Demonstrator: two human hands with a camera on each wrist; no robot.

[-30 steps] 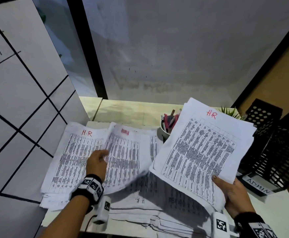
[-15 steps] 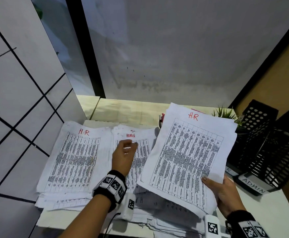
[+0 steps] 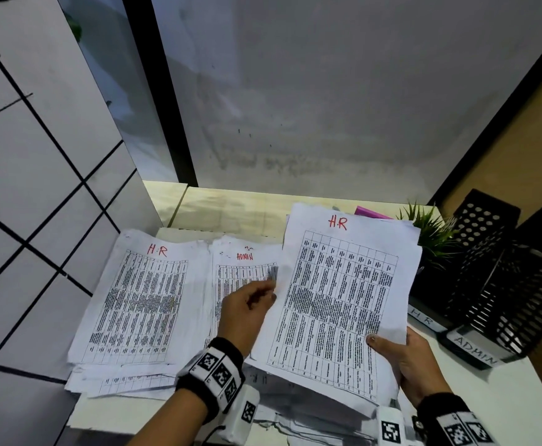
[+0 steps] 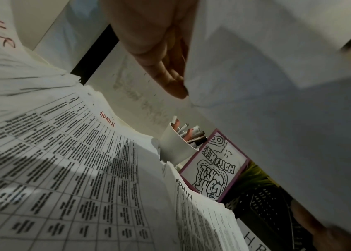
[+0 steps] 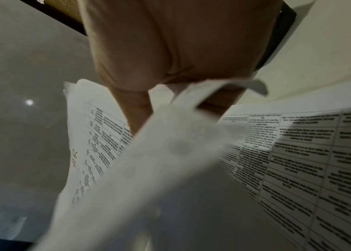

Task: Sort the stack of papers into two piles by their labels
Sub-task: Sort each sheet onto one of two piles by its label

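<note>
White printed sheets everywhere, sorted by red handwritten labels. The right hand (image 3: 414, 365) keeps its grip on the unsorted stack (image 3: 343, 300) from the lower right corner, thumb on top and fingers under, tilted up toward the face so the "H.R" on the top sheet reads clearly. The left hand (image 3: 247, 312) reaches to the stack's left edge, fingers loosely extended at the paper; whether it has pinched the top sheet yet, cannot tell. Judged step: peel off the top sheet.

On the bench (image 3: 504, 397), two piles lie side by side so each drop is short: the HR pile (image 3: 140, 300) far left, the ADMIN pile (image 3: 240, 268) in the middle, partly under the left hand. The top sheet likely goes to the HR pile, crossing over ADMIN.

Black mesh trays (image 3: 504, 284) tagged H.R and ADMIN stand at right, beside a small plant (image 3: 430, 233).
</note>
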